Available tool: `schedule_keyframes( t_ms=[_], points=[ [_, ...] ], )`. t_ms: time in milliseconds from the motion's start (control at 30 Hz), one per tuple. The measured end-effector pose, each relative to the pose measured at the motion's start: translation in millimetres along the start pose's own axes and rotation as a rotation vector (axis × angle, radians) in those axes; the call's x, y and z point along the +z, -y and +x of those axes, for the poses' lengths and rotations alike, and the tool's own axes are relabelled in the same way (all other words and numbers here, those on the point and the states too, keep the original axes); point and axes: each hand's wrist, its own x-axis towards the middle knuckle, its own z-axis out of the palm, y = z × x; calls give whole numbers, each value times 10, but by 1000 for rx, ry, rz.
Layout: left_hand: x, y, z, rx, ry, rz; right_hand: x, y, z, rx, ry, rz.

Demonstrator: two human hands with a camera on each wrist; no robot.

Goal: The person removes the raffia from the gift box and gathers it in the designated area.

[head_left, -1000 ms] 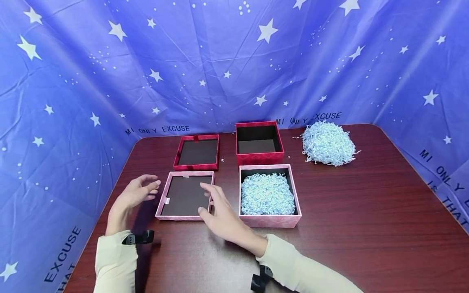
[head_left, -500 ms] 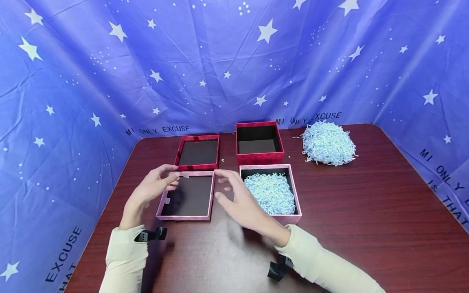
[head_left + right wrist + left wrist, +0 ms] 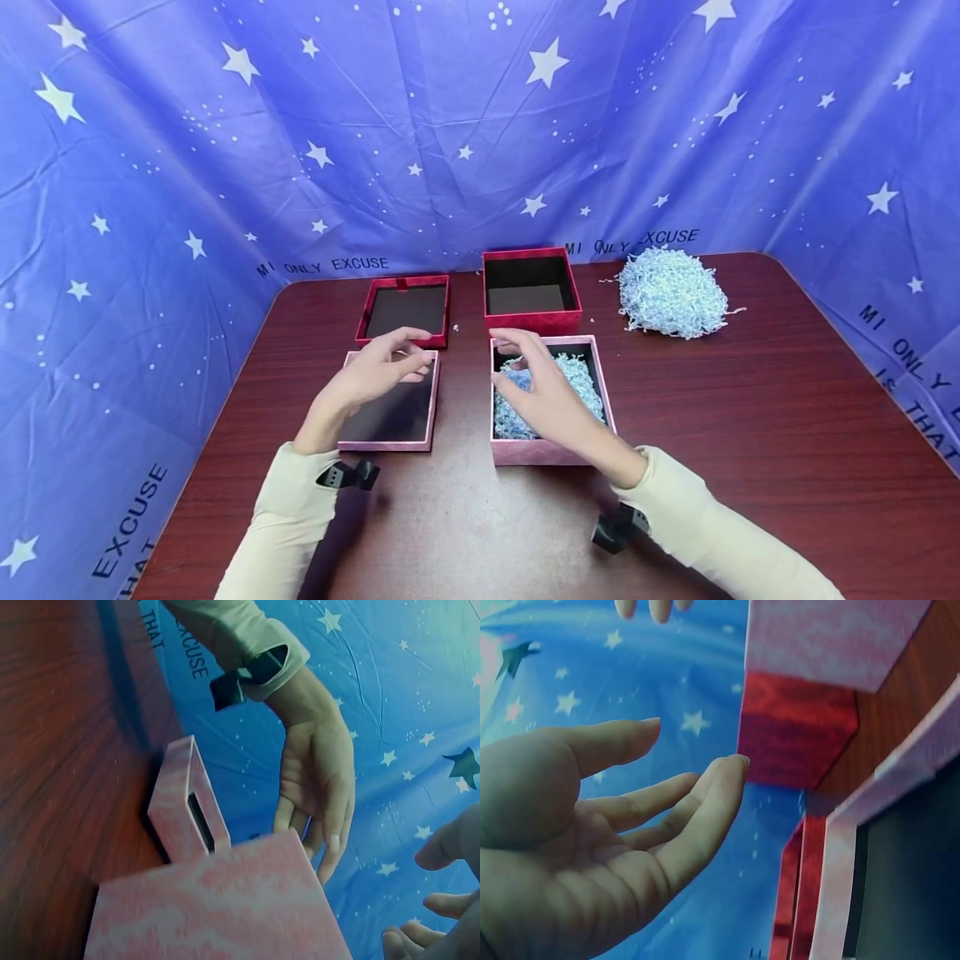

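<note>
We are pressing the shredded paper (image 3: 581,375) down in the pink box (image 3: 553,451) with our relaxed right hand (image 3: 551,392); our left hand (image 3: 375,375) is hovering, holding nothing, over the pink lid (image 3: 390,437), which we judge needs grasping next.

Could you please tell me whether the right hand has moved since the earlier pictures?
Yes. The right hand has gone rightward from the pink lid and is now over the pink box of shredded paper.

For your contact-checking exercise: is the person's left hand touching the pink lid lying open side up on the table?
Apart. In the left wrist view the left hand hangs open, blue backdrop showing between its fingers and the pink lid.
</note>
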Motion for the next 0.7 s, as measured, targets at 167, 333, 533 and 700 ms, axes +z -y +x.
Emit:
schedule_keyframes(
  t_ms=[167,333,533,700],
  points=[
    [142,-89,53,30,65,-13,-139,-56,-12,4,29,-53],
    [267,-156,94,25,107,-67,-245,-120,-11,23,66,-156],
    [413,-193,137,7,159,-125,-350,-162,-1,54,188,-327],
    [537,-203,184,-36,200,-133,-431,-182,5,166,341,-462]
  ],
)
